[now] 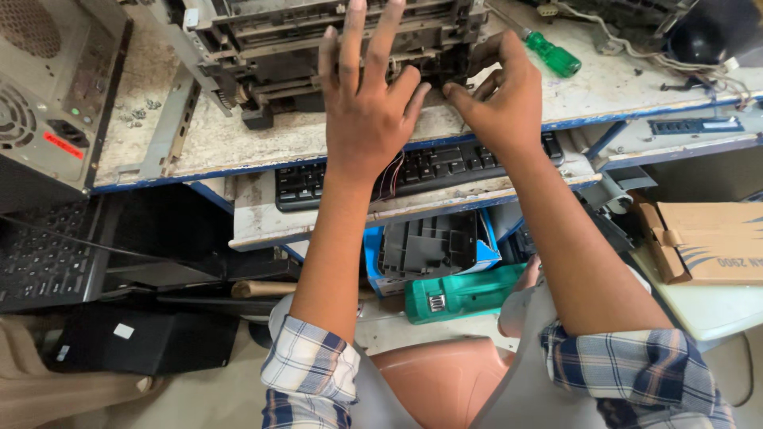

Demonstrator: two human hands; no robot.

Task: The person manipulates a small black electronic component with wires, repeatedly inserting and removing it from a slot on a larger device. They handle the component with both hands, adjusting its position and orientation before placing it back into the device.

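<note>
A stripped grey printer chassis (pixel 262 40) with bare metal rails and gears stands on the worn white workbench (pixel 262 139). My left hand (pixel 366 103) lies flat against its front, fingers spread and pointing up, holding nothing. My right hand (pixel 501 91) is just to the right, thumb and fingers pinched on a small dark part at the chassis's lower front edge (pixel 453 79). What exactly the fingertips grip is too small to tell. Both sleeves are blue-and-white plaid.
A green-handled screwdriver (pixel 552 54) lies on the bench, right of the chassis. A black keyboard (pixel 445 163) sits on the pull-out shelf below. A computer case (pixel 48 87) stands at left, a cardboard box (pixel 707 238) at right, and plastic parts and a teal case (pixel 461 294) lie underneath.
</note>
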